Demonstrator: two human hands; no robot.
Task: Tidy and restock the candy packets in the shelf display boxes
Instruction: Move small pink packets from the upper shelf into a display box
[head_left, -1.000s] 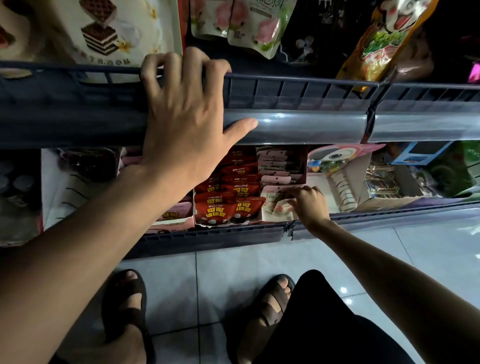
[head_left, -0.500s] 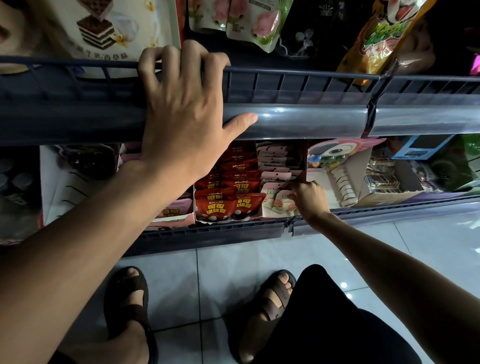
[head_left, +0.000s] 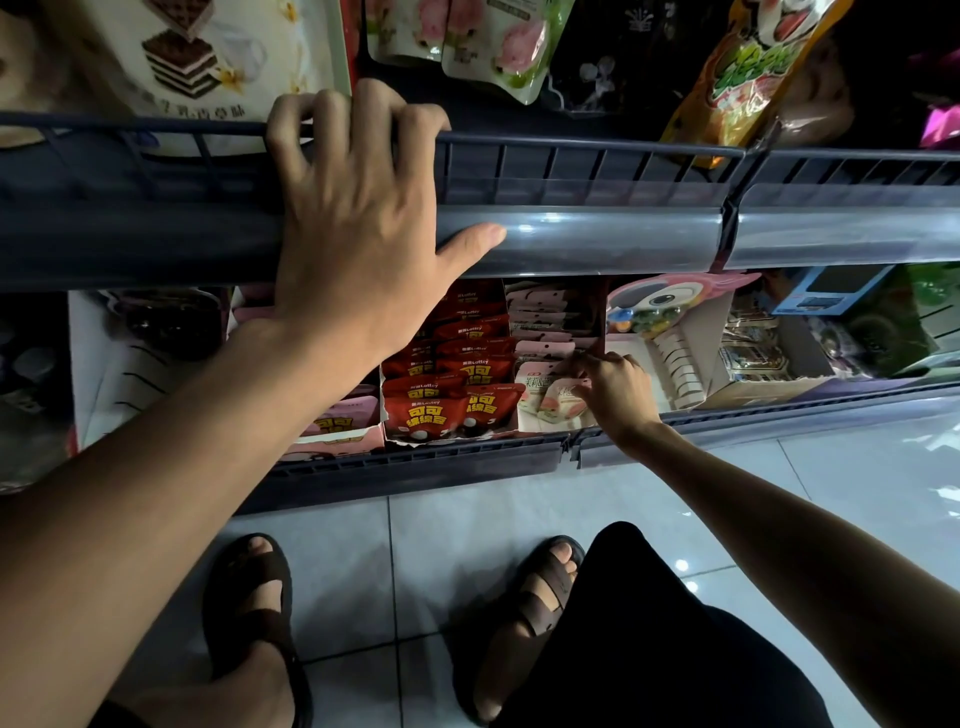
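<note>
1. A dim shop aisle: a glossy tiled floor (head_left: 467, 519) lay below two dark shelves.
2. The left hand (head_left: 358, 223) gripped the upper shelf rail (head_left: 597, 234), with its fingers hooked over the wire edge and its thumb along the front strip.
3. The right hand (head_left: 615, 389) reached into the lower shelf (head_left: 415, 462), fingers curled and pinching the pink-and-white packets (head_left: 545, 358) in their display box (head_left: 535, 423), just beside the red packets (head_left: 457, 410).
4. The rail and the left forearm (head_left: 182, 441) hid the back rows and part of the boxes further left.

Brown strap sandals (head_left: 239, 618), black lower garment (head_left: 649, 649).
</note>
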